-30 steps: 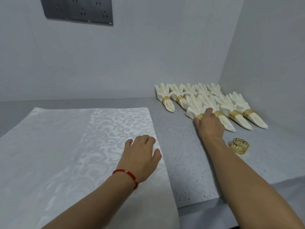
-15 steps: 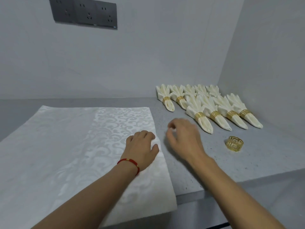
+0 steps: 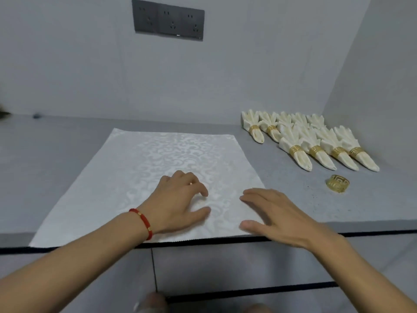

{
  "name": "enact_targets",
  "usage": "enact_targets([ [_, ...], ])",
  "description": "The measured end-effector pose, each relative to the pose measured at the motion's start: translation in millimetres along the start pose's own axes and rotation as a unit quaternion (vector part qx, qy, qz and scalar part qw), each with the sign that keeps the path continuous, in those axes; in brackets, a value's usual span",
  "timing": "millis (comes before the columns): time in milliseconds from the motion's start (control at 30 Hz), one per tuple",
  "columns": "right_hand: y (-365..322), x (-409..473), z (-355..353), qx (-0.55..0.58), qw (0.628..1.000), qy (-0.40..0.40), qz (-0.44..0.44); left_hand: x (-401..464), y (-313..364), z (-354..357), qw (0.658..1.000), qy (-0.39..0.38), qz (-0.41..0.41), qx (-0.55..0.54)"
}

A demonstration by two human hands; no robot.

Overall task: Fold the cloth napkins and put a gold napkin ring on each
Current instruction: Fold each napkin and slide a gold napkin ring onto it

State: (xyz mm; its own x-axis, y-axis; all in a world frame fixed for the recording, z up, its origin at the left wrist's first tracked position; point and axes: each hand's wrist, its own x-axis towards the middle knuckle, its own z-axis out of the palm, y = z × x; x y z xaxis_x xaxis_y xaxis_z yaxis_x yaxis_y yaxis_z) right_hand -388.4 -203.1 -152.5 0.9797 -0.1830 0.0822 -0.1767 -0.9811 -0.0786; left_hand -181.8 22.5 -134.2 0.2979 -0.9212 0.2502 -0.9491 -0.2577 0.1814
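A white patterned cloth napkin (image 3: 140, 177) lies spread flat on the grey counter (image 3: 293, 206). My left hand (image 3: 178, 202), with a red bracelet at the wrist, rests on the napkin's near right part, fingers loosely bent. My right hand (image 3: 277, 213) lies at the napkin's near right corner with fingers straight. A loose gold napkin ring (image 3: 337, 183) sits on the counter to the right of my right hand. Several folded cream napkins with gold rings (image 3: 316, 143) lie in two rows at the back right.
The counter's front edge (image 3: 372, 232) runs just below my hands. Walls close off the back and right sides. A dark socket panel (image 3: 168, 19) is on the back wall.
My right hand left the folded napkins at the back right and came down onto the flat napkin's near right corner. My left hand stayed on the napkin. The view shifted left.
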Motion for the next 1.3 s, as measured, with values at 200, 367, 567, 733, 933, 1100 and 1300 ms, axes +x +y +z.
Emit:
enact_targets([
  [200, 7, -23, 26, 0.043, 0.997, 0.055, -0.033, -96, -41, -6, 0.986, -0.065, 0.025, 0.15],
  [367, 3, -23, 5, 0.261, 0.945, 0.169, 0.099, -125, -91, -55, 0.997, 0.021, -0.076, 0.0],
  [567, 1, 15, -12, 0.364, 0.866, 0.266, 0.217, -132, -136, -92, 0.921, 0.125, -0.31, -0.2],
  [733, -7, 21, -19, 0.355, 0.878, 0.206, 0.247, -144, -140, -88, 0.892, 0.112, -0.305, -0.315],
  [933, 6, 42, -14, 0.283, 0.905, 0.191, 0.253, -111, -169, -79, 0.893, 0.087, -0.345, -0.275],
  [1100, 32, 84, -23, 0.206, 0.922, 0.201, 0.261, -35, -196, -79, 0.904, 0.113, -0.362, -0.196],
  [1300, 67, 145, -35, 0.146, 0.941, 0.182, 0.244, 30, -229, -79, 0.902, 0.079, -0.405, -0.127],
])
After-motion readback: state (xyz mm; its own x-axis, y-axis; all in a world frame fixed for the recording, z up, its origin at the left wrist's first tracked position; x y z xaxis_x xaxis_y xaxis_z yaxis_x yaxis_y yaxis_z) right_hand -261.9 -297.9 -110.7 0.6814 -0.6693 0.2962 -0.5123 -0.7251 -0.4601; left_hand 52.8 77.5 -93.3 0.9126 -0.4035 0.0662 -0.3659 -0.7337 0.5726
